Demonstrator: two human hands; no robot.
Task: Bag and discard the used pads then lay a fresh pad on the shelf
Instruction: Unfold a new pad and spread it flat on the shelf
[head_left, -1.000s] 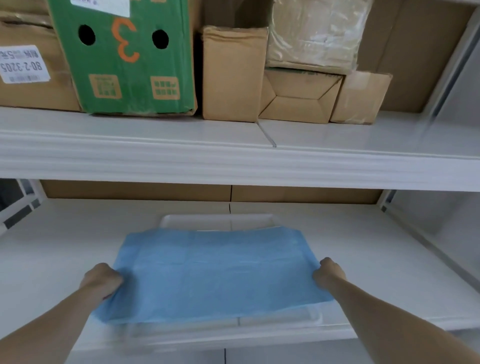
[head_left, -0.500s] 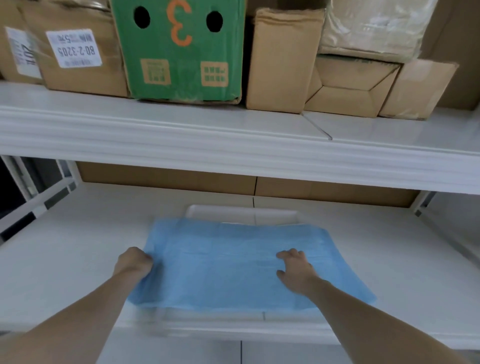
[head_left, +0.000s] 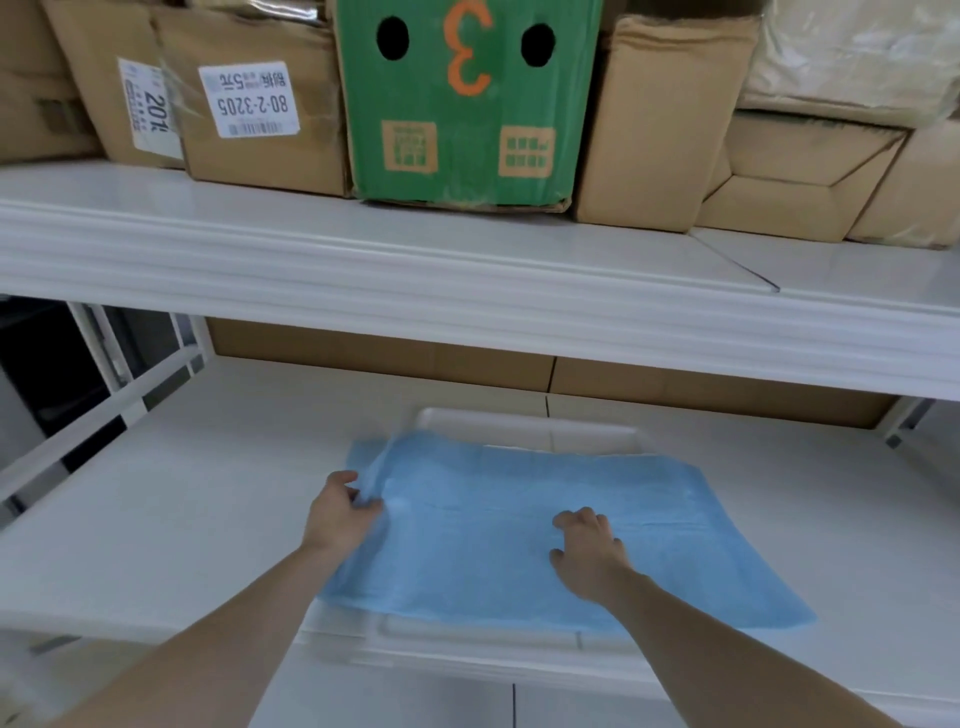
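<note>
A blue pad (head_left: 519, 519) lies spread over a white tray (head_left: 530, 428) on the lower white shelf (head_left: 182, 493). My left hand (head_left: 340, 512) pinches the pad's left edge, which is lifted into a small fold. My right hand (head_left: 587, 551) rests flat on the middle of the pad, fingers spread, pressing it down. The pad overhangs the tray on the right and at the front. No bag and no used pads are in view.
The upper shelf (head_left: 415, 260) juts out just above the work area. On it stand a green box (head_left: 467, 98) and several brown cardboard boxes (head_left: 249, 104). Cardboard (head_left: 467, 358) lines the back of the lower shelf. A white frame (head_left: 104, 374) stands at the left.
My right hand left the pad's right edge and now presses on its middle. My left hand slid further along the left edge and lifted it. The view shifted left.
</note>
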